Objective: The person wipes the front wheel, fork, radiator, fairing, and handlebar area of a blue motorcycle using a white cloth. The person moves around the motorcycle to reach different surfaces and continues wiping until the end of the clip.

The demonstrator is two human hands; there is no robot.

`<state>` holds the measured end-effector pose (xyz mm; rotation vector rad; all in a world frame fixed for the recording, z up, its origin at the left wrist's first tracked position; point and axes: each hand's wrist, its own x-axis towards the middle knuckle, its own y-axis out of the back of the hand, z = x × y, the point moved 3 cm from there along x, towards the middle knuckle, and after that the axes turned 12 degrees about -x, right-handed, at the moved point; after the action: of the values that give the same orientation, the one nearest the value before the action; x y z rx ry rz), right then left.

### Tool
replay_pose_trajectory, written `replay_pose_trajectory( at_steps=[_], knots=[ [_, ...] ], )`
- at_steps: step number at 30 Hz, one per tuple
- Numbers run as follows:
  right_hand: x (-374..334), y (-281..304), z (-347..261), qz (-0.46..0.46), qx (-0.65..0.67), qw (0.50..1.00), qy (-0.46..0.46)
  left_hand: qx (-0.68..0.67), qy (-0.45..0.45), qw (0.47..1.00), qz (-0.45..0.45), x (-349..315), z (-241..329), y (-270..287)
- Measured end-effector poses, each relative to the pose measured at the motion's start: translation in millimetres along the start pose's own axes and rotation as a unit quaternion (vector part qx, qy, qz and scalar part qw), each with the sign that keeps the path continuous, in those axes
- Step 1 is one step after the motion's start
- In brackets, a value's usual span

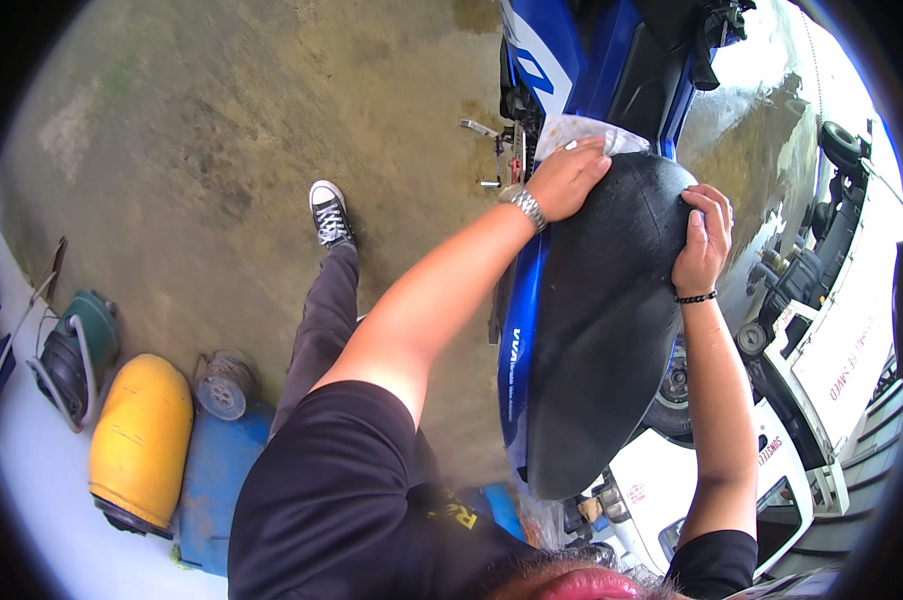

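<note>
A long black motorcycle seat [600, 300] lies over the blue motorcycle [627, 60]. At the seat's front left edge, my left hand [569, 178] is closed, its fingers lying over the rim with the thumb on the black cover. A crumpled whitish sheet [594, 130], cloth or plastic, touches these fingertips and sits between the seat's front and the blue bodywork. Across from it, my right hand [706, 238] curls its fingers over the front right rim. The undersides of the seat edges, where fingertips may reach, are hidden.
My shoe [330, 212] stands on the stained concrete floor left of the motorcycle. A yellow drum [142, 440], a blue container [217, 490], a wire spool [225, 385] and a green machine [87, 330] are at lower left. White vehicles [822, 370] stand at the right.
</note>
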<state>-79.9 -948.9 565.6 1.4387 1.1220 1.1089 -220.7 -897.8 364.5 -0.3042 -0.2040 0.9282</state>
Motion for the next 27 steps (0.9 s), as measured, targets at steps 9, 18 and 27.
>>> replay_pose_trajectory(
  at_steps=[9,18,27],
  knots=[
    [2,0,-2,0.003,0.004,1.000,0.004,0.251,-0.109,0.941,-0.198,-5,24,53],
    [-2,-2,6,-0.015,0.044,0.999,-0.009,0.092,-0.188,0.973,-0.100,4,-29,17],
    [-2,-2,9,-0.032,0.045,0.998,-0.004,0.003,-0.091,0.995,-0.033,-64,-19,8]
  ],
)
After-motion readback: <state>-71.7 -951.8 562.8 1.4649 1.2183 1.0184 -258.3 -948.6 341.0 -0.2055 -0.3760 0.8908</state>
